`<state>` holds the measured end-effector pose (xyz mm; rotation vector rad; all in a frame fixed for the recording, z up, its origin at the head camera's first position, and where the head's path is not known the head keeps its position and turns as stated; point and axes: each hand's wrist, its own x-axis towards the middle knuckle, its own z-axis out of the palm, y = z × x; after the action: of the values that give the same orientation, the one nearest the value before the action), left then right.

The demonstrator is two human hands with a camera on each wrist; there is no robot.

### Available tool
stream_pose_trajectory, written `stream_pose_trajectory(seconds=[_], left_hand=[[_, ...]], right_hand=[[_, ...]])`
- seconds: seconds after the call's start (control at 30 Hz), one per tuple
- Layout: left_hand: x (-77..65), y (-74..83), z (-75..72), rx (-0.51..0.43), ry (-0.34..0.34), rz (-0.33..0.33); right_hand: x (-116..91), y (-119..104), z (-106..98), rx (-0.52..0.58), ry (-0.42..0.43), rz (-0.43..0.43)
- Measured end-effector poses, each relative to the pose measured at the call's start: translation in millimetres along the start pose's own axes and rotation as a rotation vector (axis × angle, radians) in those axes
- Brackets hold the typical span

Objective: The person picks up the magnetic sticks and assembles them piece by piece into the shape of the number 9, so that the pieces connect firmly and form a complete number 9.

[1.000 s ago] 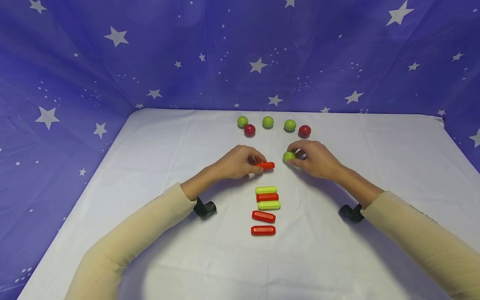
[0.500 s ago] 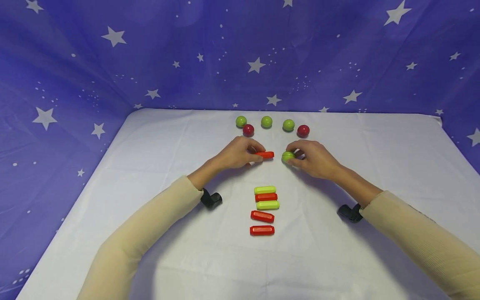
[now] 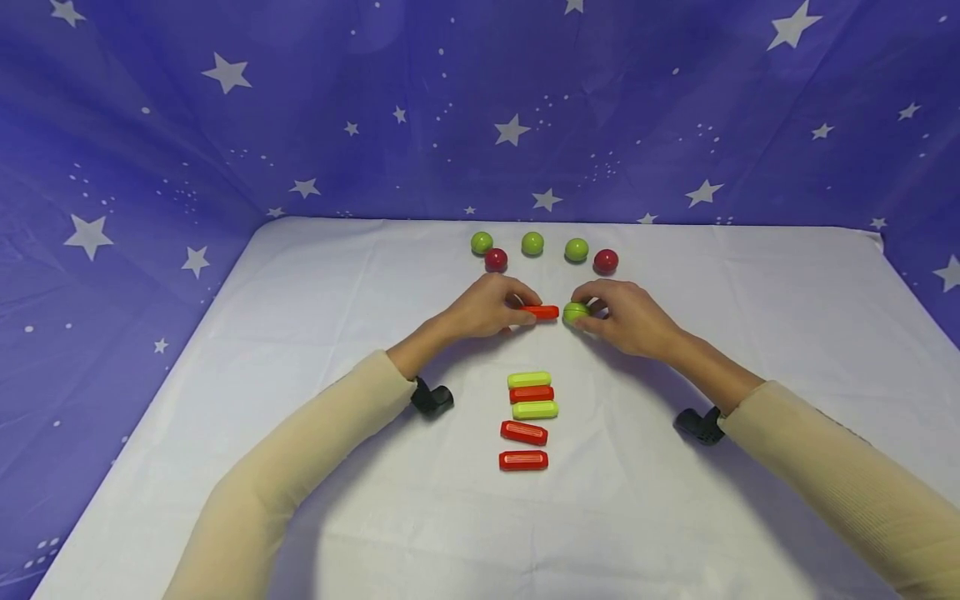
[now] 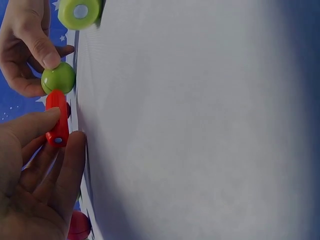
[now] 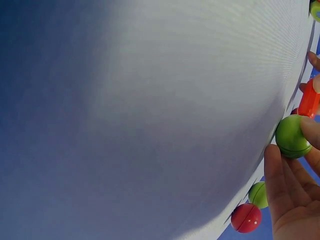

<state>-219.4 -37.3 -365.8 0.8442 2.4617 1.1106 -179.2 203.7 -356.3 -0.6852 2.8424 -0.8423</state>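
My left hand (image 3: 487, 307) pinches a red bar (image 3: 546, 312) with bevelled edges between thumb and fingers. A pale round spot marks the bar's near end in the left wrist view. Just to its right, my right hand (image 3: 628, 320) holds a green ball (image 3: 573, 313) with a seam line around it. The bar's free end points at the ball from very close. Whether they touch, I cannot tell. In the right wrist view the ball (image 5: 292, 136) sits between the thumb and straight fingers, with the red bar (image 5: 309, 100) beyond it.
Behind the hands are green balls (image 3: 532, 243) and two red balls (image 3: 606, 262). Nearer lie several loose bars in a column, yellow-green (image 3: 536, 410) and red (image 3: 523, 461). A white cloth (image 3: 675, 517) covers the table, with a starry blue backdrop (image 3: 420, 83) behind.
The red bar in my left hand has moved away from me, level with the green ball, then right until its end is close to it. My right hand has stayed nearly still.
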Motion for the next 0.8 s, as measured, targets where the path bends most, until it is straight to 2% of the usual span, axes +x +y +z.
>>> stream_pose_trajectory(seconds=[0.8], left_hand=[[3.0,4.9,3.9,-0.018,-0.002,-0.027]], right_hand=[[0.4,1.9,0.1,0.008,-0.006,-0.009]])
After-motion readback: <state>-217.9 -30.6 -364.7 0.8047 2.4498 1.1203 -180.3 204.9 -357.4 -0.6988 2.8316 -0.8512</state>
